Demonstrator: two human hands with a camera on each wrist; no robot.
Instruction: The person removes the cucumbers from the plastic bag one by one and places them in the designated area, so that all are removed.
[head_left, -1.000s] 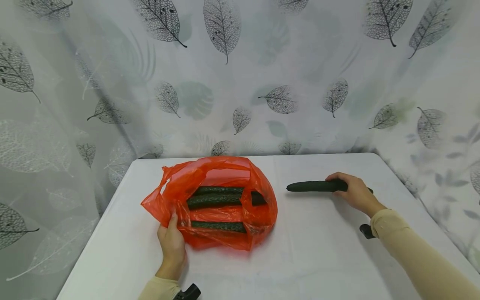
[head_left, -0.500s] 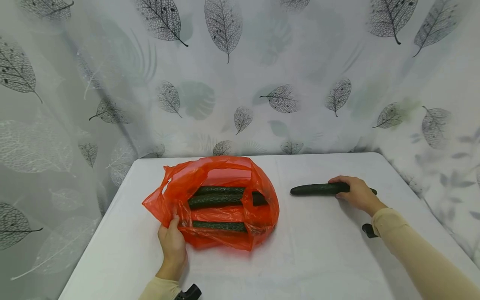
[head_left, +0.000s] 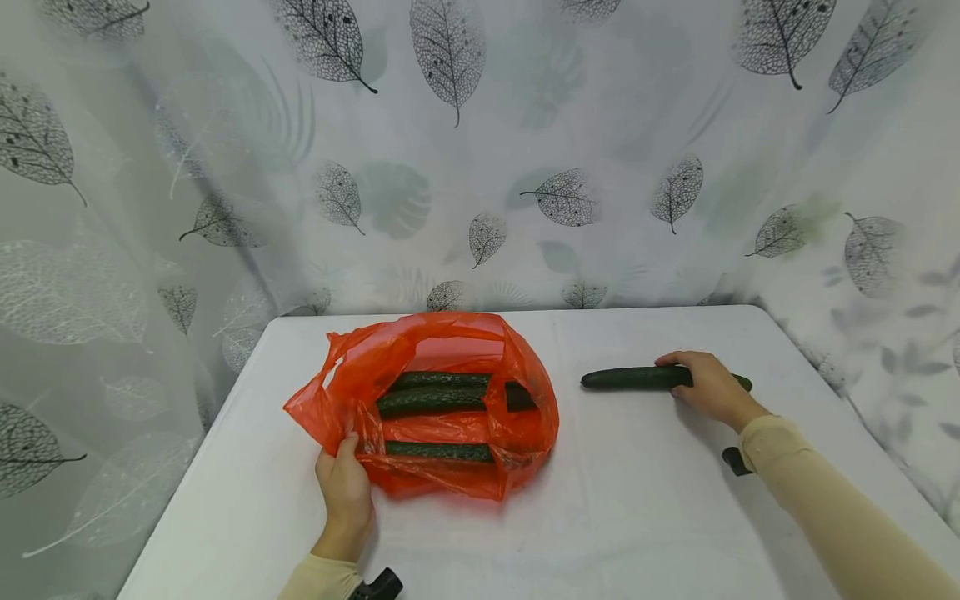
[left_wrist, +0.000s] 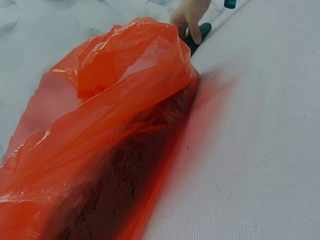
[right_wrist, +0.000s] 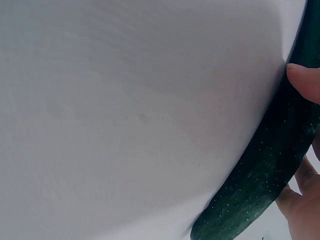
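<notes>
The cucumber (head_left: pixel 625 379) runs left-right lengthwise; fingers of the right hand (head_left: pixel 708 387) pinch it. The left hand (head_left: pixel 347 492) pinches the bag (head_left: pixel 349 392).

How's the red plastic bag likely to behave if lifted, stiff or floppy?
Probably floppy: the red plastic bag looks thin, see-through and creased. It will likely sag, since several cucumbers lie inside. Lifted only where the left hand holds it, it may tip, as that grip is at one side.

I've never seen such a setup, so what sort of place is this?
Probably a screened-off filming spot: leaf-print cloth hangs behind and beside a white table, where a red bag holds cucumbers.
</notes>
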